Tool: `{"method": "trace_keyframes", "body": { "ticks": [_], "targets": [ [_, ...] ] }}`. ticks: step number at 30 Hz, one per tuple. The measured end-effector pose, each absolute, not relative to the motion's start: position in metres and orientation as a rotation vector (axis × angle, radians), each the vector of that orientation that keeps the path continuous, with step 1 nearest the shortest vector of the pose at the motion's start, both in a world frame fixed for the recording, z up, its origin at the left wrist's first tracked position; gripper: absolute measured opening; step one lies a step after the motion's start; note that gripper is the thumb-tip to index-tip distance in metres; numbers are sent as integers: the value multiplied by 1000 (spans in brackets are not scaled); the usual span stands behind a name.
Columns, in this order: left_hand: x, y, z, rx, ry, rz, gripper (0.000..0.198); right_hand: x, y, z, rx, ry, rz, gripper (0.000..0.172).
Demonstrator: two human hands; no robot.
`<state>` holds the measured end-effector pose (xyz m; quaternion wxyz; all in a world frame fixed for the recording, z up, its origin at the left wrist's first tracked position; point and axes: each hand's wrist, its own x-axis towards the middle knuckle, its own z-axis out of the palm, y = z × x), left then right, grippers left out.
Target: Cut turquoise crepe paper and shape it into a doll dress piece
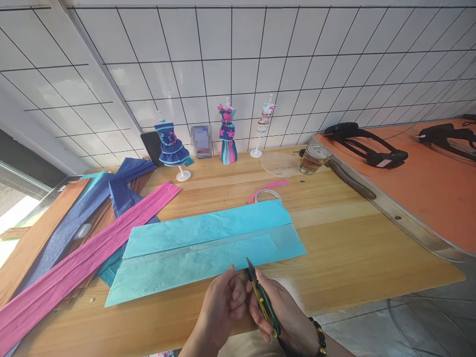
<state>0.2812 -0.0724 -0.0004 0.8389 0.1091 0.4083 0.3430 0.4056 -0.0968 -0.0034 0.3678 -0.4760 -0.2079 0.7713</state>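
Note:
In the head view, my right hand (277, 302) grips a pair of thread snips (263, 296) with green and yellow handles. Their dark, pointed blades aim up and away from me, at the near edge of a light-blue crepe paper sheet (208, 228). This sheet lies flat across the table, with a lengthwise crease and a narrower strip showing along its nearer half. Just left of the snips, my left hand (225, 297) is loosely closed, thumb resting against curled fingers; nothing shows in it. A beaded bracelet (319, 337) circles my right wrist.
Pink crepe paper (92, 253) and dark-blue paper (126, 193) overlap at left. A tape roll (268, 192) sits behind the sheet. Small dress forms, one in a blue dress (171, 144), line the wall. A glass (315, 158) stands near the orange surface (416, 198) at right.

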Motion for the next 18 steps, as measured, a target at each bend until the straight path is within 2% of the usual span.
{"method": "trace_keyframes", "body": {
  "ticks": [9, 13, 18],
  "targets": [
    [279, -76, 0, 251, 921, 728, 46, 432, -110, -2, -1408, -764, 1997, 60],
    [279, -78, 7, 266, 961, 721, 27, 453, -108, 7, -1502, -1035, 1888, 60],
    [278, -82, 9, 457, 981, 564, 40, 475, -100, 22, -1576, -1102, 1664, 57]
  ]
}}
